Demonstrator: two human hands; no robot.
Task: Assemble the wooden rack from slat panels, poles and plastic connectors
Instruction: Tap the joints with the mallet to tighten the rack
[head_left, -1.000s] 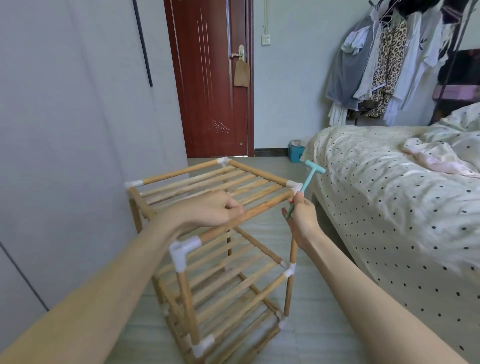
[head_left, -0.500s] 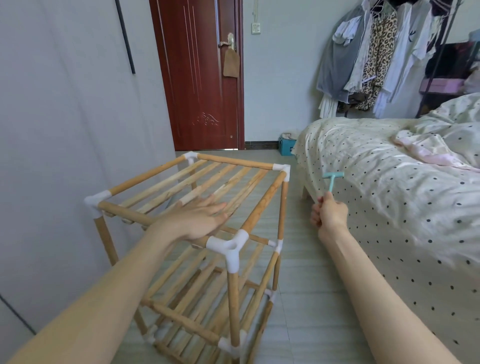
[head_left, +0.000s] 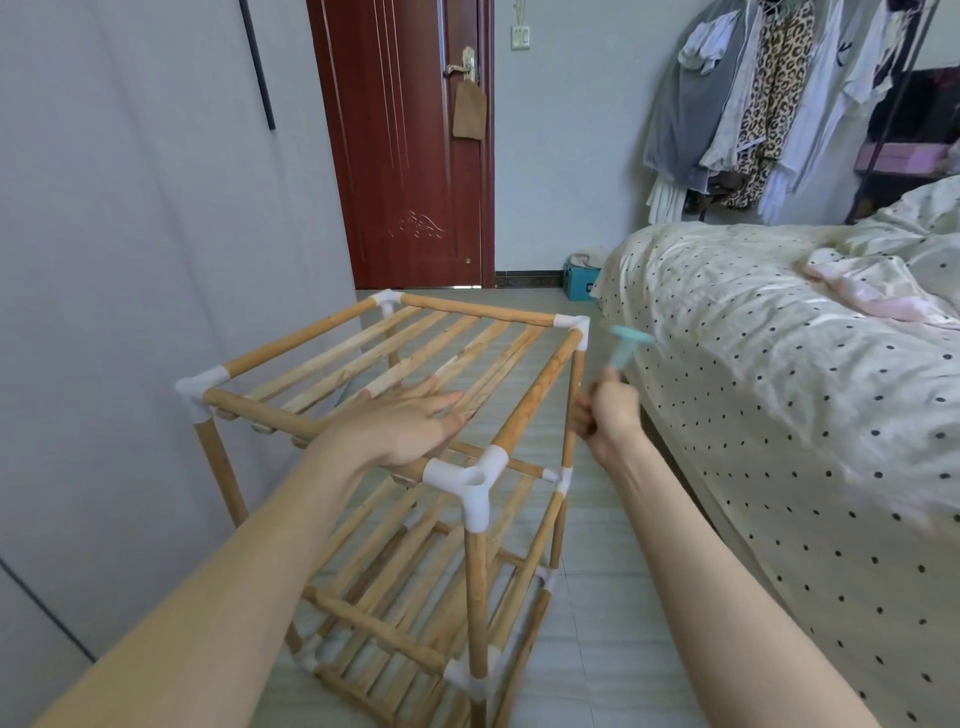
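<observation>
Rack (head_left: 395, 441) now steadied by left hand (head_left: 400, 423), fingers spread flat on top slats. Right hand (head_left: 608, 415), gripping mallet (head_left: 626, 348), swung back toward 2 o'clock corner connector (head_left: 574, 327). Probably seating final joints.

The rack (head_left: 395, 415) under my palm is pale honey wood with white plastic corners (head_left: 470, 480). My little hammer (head_left: 626, 348) is turquoise. The bedspread (head_left: 779, 364) is cream with dark polka dots, and the door (head_left: 400, 156) is deep reddish-brown.
</observation>
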